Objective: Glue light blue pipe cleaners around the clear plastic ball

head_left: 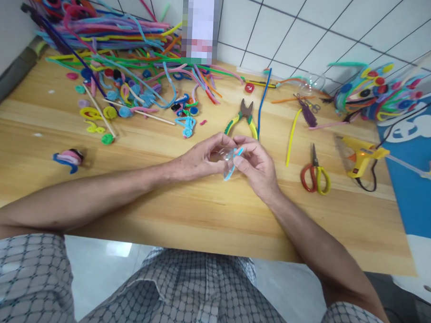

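Observation:
Between my two hands, above the wooden table, is a clear plastic dome (222, 155) with a light blue pipe cleaner (231, 170) along its rim. My left hand (208, 156) is closed around the dome's rounded side, thumb in front. From the other side my right hand (257, 167) pinches the light blue pipe cleaner against the rim between thumb and fingers. Just beyond the hands lie pliers (244, 116) with yellow-green handles, their jaws pointing away from me. My fingers partly hide the dome and the plier handles.
Scissors (315, 173) and a yellow glue gun (364, 156) with a black cord lie to the right. Many pipe cleaners (110, 35) are heaped at the back left, with coiled pieces before them. A blue pipe cleaner (264, 99) and a yellow one (292, 138) lie beyond my right hand.

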`<state>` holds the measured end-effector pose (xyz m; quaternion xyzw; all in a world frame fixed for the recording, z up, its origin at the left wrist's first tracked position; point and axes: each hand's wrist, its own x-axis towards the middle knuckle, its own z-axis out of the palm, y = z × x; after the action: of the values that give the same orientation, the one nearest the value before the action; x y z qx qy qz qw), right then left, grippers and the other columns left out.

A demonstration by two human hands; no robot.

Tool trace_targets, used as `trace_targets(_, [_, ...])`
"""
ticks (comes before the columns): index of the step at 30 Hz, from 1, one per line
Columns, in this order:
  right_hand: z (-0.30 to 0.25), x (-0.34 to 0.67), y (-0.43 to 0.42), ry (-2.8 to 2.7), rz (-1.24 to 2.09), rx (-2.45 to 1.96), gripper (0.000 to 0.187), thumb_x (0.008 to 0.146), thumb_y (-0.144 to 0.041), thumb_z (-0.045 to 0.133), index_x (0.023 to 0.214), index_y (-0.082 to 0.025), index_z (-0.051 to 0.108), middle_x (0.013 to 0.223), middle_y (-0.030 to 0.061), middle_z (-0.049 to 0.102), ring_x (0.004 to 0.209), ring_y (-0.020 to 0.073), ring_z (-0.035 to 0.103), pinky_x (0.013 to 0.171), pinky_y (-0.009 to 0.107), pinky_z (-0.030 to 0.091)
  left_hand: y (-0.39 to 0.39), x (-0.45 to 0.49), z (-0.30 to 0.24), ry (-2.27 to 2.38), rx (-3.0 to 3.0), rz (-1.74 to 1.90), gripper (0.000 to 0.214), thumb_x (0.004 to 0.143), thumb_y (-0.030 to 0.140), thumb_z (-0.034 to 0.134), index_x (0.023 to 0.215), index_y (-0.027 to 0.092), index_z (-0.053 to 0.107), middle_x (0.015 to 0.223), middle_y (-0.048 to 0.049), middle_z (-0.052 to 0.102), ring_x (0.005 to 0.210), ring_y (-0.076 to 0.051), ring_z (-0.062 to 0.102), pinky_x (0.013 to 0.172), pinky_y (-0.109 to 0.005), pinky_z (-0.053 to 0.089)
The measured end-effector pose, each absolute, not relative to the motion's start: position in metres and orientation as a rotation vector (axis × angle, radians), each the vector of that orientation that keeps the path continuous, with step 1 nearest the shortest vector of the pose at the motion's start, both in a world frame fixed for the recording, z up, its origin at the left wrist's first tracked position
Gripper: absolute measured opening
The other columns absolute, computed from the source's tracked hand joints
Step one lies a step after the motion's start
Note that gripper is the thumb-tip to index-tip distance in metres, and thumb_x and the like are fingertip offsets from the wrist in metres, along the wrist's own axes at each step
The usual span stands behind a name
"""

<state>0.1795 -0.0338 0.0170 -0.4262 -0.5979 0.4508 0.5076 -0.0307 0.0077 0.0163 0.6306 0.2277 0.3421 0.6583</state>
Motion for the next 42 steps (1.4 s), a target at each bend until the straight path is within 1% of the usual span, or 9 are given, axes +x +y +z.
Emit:
trace_targets(6, [0.023,0.179,-0.035,-1.394,1.138,-1.051,0.040,0.086,-0.066,0.089,0.099,-0.031,0.077,0.135,0.0048,0.072,0.136,0.0278,0.067,0.117,0.047,0.056,0.006,-0.028,0.015,0.498,1.477,0.847,0.042,0.092,0.047,0.088,0.117,0.023,0.063,0.107,-0.0022,0.067,0.093,-0.015,0.065,0.085,-0.029,0.056])
trace_targets(9, [0.024,0.178,-0.034,-1.362,1.177,-1.050,0.042,0.083,-0.066,0.092,0.101,-0.032,0.075,0.137,0.0040,0.072,0.134,0.0271,0.068,0.117,0.046,0.057,0.005,-0.030,0.016,0.489,1.543,0.862,0.038,0.095,0.042,0.085,0.120,0.023,0.063,0.112,-0.0039,0.068,0.100,-0.017,0.067,0.090,-0.031,0.057])
trace_targets(13, [0.022,0.177,-0.034,-1.295,1.245,-1.061,0.050,0.081,-0.061,0.095,0.114,-0.034,0.070,0.137,0.0033,0.073,0.134,0.0263,0.069,0.120,0.047,0.057,0.003,-0.032,0.018,0.474,1.614,0.898,0.035,0.097,0.034,0.081,0.125,0.024,0.062,0.120,-0.0057,0.068,0.110,-0.019,0.069,0.099,-0.034,0.058])
trace_targets(18, [0.024,0.179,-0.033,-1.248,1.354,-1.069,0.061,0.081,-0.054,0.095,0.129,-0.034,0.064,0.143,0.0043,0.074,0.140,0.0274,0.067,0.128,0.052,0.052,0.002,-0.032,0.016,0.458,1.709,0.986,0.043,0.094,0.027,0.083,0.131,0.024,0.062,0.134,-0.0098,0.068,0.128,-0.024,0.068,0.116,-0.042,0.056])
trace_targets(24, [0.028,0.180,-0.033,-1.251,1.402,-1.054,0.058,0.082,-0.051,0.094,0.128,-0.033,0.065,0.144,0.0043,0.074,0.138,0.0271,0.068,0.122,0.050,0.057,0.003,-0.034,0.011,0.464,1.843,0.999,0.045,0.100,0.030,0.076,0.141,0.025,0.059,0.143,-0.0129,0.065,0.136,-0.026,0.066,0.119,-0.045,0.055])
trace_targets(29, [0.029,0.179,-0.034,-1.272,1.395,-1.061,0.058,0.082,-0.055,0.093,0.128,-0.033,0.064,0.139,0.0041,0.076,0.129,0.0267,0.071,0.118,0.049,0.059,-0.001,-0.035,0.013,0.655,1.988,1.037,0.044,0.105,0.046,0.071,0.142,0.024,0.061,0.140,-0.0131,0.069,0.129,-0.027,0.068,0.114,-0.047,0.057])
trace_targets(32, [0.029,0.178,-0.033,-1.293,1.383,-1.055,0.058,0.082,-0.058,0.093,0.127,-0.033,0.065,0.136,0.0044,0.076,0.132,0.0271,0.070,0.120,0.049,0.058,-0.003,-0.034,0.015,0.717,2.024,1.003,0.054,0.101,0.050,0.075,0.145,0.022,0.061,0.133,-0.0134,0.073,0.119,-0.029,0.072,0.106,-0.048,0.060])
trace_targets(36, [0.028,0.178,-0.032,-1.332,1.341,-1.048,0.061,0.082,-0.061,0.093,0.128,-0.033,0.065,0.140,0.0051,0.075,0.143,0.0289,0.066,0.122,0.050,0.057,-0.002,-0.033,0.018,0.729,1.992,0.905,0.063,0.098,0.048,0.079,0.149,0.019,0.059,0.139,-0.0157,0.074,0.122,-0.030,0.074,0.109,-0.048,0.060])
trace_targets(42, [0.024,0.179,-0.032,-1.340,1.298,-1.029,0.058,0.082,-0.061,0.093,0.127,-0.034,0.068,0.143,0.0046,0.074,0.144,0.0298,0.066,0.122,0.051,0.058,-0.001,-0.032,0.017,0.733,1.876,0.885,0.063,0.093,0.048,0.083,0.145,0.021,0.061,0.141,-0.0135,0.074,0.123,-0.029,0.074,0.110,-0.045,0.059])
